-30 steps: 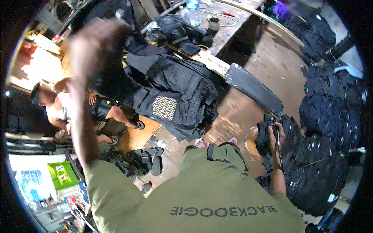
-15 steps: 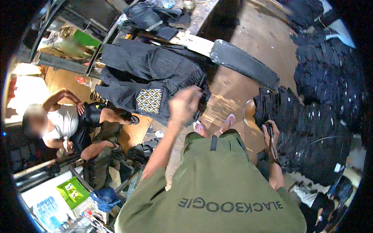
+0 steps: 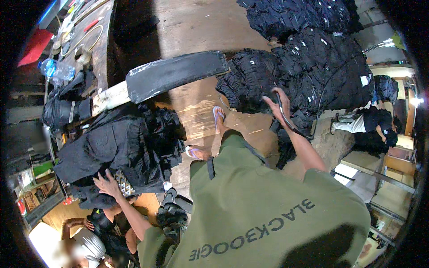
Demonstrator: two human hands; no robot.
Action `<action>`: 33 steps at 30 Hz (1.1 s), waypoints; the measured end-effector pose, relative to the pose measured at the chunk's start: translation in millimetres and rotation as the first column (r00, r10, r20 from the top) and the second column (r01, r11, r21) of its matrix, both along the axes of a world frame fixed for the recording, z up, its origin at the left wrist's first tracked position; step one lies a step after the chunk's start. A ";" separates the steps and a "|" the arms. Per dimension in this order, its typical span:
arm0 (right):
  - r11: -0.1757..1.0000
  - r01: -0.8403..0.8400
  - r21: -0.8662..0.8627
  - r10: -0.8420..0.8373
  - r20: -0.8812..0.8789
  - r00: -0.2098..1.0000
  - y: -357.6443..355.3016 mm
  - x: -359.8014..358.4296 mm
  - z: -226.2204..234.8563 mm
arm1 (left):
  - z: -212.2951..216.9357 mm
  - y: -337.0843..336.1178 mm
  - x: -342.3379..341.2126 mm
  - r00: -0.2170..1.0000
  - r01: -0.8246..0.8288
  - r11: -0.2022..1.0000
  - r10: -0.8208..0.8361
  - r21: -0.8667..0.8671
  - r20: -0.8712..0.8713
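1. Patch: a square label with a black-and-white diamond pattern, sewn on the dark garment at lower left, just right of the left hand.
2. Tags: small white rectangles scattered over the black garment heaps at upper right.
3. Bottle: clear plastic with a blue cap, lying on the desk at upper left; its label is too small to make out.

Black garment with patterned patch, crumpled, draped over the board's near end. Black cord, thin, curving across stacked black garments.
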State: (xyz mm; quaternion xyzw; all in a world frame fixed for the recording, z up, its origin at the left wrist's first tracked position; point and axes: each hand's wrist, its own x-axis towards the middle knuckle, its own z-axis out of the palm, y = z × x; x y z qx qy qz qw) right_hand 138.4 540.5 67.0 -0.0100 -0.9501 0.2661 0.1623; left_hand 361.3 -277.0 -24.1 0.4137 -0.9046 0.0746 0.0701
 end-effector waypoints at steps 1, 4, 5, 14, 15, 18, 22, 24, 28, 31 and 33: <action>1.000 -0.008 0.001 0.008 -0.064 0.998 -0.5 -22.7 -13.2 | 21.9 20.3 -13.9 0.991 -0.022 0.999 0.026 0.033 -0.129; 0.998 -0.065 -0.009 0.061 -0.221 0.973 -14.3 -102.4 -61.7 | 59.4 148.3 -75.1 0.855 0.241 0.969 -0.241 -0.060 -0.459; 0.998 -0.070 0.001 0.069 -0.220 0.973 -19.5 -125.3 -77.0 | 65.5 200.9 -103.4 0.739 0.458 0.886 -0.427 -0.076 -0.521; 0.980 -0.068 -0.189 0.044 -0.127 0.991 36.4 -216.3 -49.0 | 88.6 617.7 -316.9 0.673 0.526 -0.182 -0.507 0.831 -0.538; 0.983 -0.072 -0.171 0.043 -0.166 0.985 39.1 -222.0 -36.4 | 93.4 646.8 -327.8 0.643 0.579 -0.185 -0.495 0.794 -0.584; 0.959 -0.014 -0.282 0.000 -0.049 0.999 25.6 -239.3 -15.0 | 96.3 702.1 -356.3 0.660 0.619 -0.173 -0.415 0.766 -0.626; 0.923 -0.034 -0.383 0.045 0.018 0.999 -25.1 -267.0 -37.3 | 70.5 695.4 -363.1 0.854 0.466 -0.129 -0.193 0.875 -0.483; 0.933 -0.069 -0.353 0.077 0.009 0.997 -52.3 -278.3 -58.9 | 51.2 672.2 -357.6 0.786 0.605 0.203 -0.302 0.770 -0.539; 0.945 -0.008 -0.326 0.065 0.165 0.984 -86.9 -275.6 -74.3 | 30.3 639.6 -339.4 0.911 0.330 0.223 -0.330 0.917 -0.247; 0.957 0.039 -0.289 0.006 0.154 0.988 -99.5 -269.9 -57.5 | 38.9 627.9 -317.8 0.891 0.419 0.396 -0.354 0.817 -0.286; 0.964 -0.114 -0.241 0.130 0.055 0.990 -114.9 -272.4 -44.3 | 49.0 610.0 -305.9 0.770 0.638 0.270 -0.220 0.722 -0.598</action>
